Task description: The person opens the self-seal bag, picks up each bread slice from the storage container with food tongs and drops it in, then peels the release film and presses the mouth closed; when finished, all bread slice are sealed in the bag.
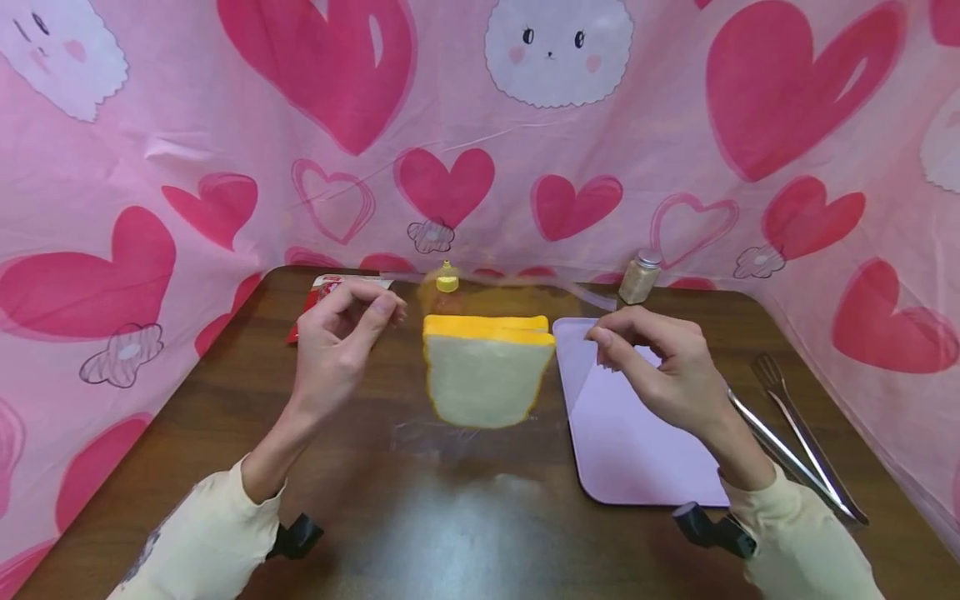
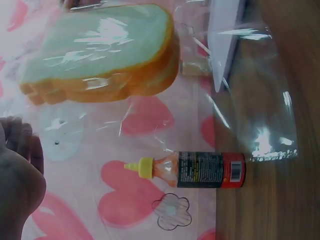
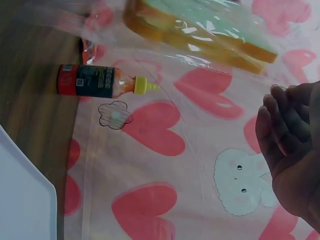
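L hand (image 1: pixel 333 342): one side of clear bag (image 2: pixel 280 120) is being pinched btwn thumb + fingers
R hand (image 1: pixel 660 367): other side's being pinched the same way
Bread (image 1: pixel 487 383): 2 slices, being held upright in the bag, btwn the hands
Sauce bottle (image 2: pixel 200 170): standing on surface (image 1: pixel 450 533), being partly hidden behind bag (head cam)
Lilac board (image 1: pixel 637 442): being partly covered by R arm, same view

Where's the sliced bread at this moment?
In the head view, the sliced bread is near the centre, inside a clear plastic bag between the left hand and right hand, just left of the lilac tray.
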Motion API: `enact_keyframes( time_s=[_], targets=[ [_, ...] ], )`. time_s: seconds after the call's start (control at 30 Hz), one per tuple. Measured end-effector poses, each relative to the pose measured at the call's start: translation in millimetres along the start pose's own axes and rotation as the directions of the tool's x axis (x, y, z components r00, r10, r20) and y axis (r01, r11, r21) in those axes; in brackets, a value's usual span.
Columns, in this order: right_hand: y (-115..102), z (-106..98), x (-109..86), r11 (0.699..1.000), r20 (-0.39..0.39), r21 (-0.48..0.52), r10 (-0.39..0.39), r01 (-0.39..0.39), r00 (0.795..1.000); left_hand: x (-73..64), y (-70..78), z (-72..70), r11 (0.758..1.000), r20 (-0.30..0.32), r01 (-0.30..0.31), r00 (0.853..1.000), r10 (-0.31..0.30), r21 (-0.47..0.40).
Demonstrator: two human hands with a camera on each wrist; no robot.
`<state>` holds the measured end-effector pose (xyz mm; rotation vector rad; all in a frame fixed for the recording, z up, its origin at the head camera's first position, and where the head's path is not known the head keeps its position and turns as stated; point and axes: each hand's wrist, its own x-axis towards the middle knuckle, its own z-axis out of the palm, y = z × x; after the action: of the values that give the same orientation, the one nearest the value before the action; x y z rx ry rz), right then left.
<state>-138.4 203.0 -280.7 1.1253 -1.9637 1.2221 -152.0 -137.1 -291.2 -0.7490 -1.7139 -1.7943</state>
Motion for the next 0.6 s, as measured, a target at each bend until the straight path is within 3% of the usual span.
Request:
enact_keyframes(
  time_s=[0.2, 0.3, 0.4, 0.5, 0.6],
  targets=[
    [3.3, 1.3, 0.7, 0.998, 0.037, -0.032, 0.058, -0.057, 0.998, 0.1, -1.8, -2.9, 0.993, 0.042, 0.093, 0.994, -0.096, 0.074],
    [5.6, 3.2, 1.0, 0.996, 0.071, -0.064, 0.061, -0.057, 0.996, 0.2, -5.7, -2.9, 0.985, 0.073, 0.103, 0.991, -0.114, 0.139],
    [7.3, 5.5, 2.0, 0.995, 0.054, -0.062, 0.077, -0.073, 0.996, 1.5, -9.7, -1.9, 0.986, 0.057, 0.100, 0.992, -0.108, 0.132],
    [8.0, 6.9, 3.6, 0.994, 0.015, -0.036, 0.104, -0.103, 0.995, 3.5, -11.9, -1.3, 0.994, 0.004, 0.088, 0.996, -0.088, 0.058],
    [8.2, 6.4, 4.9, 0.992, -0.019, -0.009, 0.122, -0.122, 0.992, 4.3, -12.3, -1.9, 0.998, -0.004, 0.061, 0.998, -0.061, 0.028]
  ],
)
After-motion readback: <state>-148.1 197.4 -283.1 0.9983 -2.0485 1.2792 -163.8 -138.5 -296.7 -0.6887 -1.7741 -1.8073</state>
